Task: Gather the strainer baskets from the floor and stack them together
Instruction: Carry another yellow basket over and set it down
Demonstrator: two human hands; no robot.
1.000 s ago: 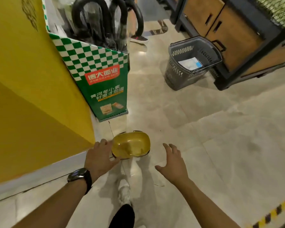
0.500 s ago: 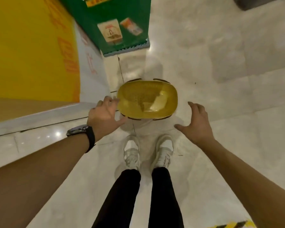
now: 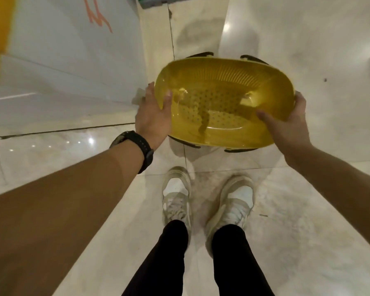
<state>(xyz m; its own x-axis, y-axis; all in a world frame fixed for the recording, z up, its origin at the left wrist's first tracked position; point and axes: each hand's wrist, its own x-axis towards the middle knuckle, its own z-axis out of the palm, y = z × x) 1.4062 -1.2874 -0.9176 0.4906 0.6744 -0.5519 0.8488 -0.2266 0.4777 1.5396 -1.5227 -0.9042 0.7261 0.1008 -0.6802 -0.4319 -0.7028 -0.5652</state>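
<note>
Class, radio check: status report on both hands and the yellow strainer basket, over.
Left hand and right hand clamped on opposite ends of yellow strainer basket. Nothing blocking. Shoes just below.

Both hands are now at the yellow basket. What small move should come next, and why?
Probably lift the basket straight up. The left hand and the right hand each grip an opposite end of its rim, thumbs inside, so the hold looks balanced. No second basket is in view, so it likely has to be carried to the others.
</note>
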